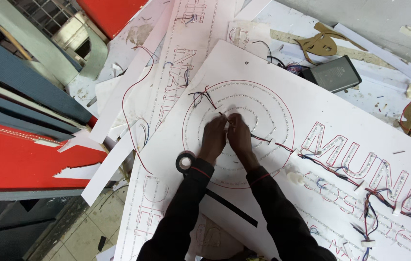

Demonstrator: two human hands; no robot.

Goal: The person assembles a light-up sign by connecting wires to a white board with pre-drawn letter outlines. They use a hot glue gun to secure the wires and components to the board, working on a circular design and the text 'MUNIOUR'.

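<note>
Hands: left hand [213, 135] and right hand [239, 134] pinch thin wires [223, 116] over the white sign board [273, 96]; fingertips too small to read.
Tape roll [184, 162]: beside left wrist, partly covered.

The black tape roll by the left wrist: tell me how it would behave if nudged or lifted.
The round black tape roll lies flat on the white sign board, so a nudge would probably slide it, not roll it. It looks small and hollow, likely light. A loose black strip trails near the left sleeve; if it is the roll's tail, it would probably drag floppily when lifted.

Tiled floor [82, 232] lower left, grey wall [384, 19] top right.
</note>
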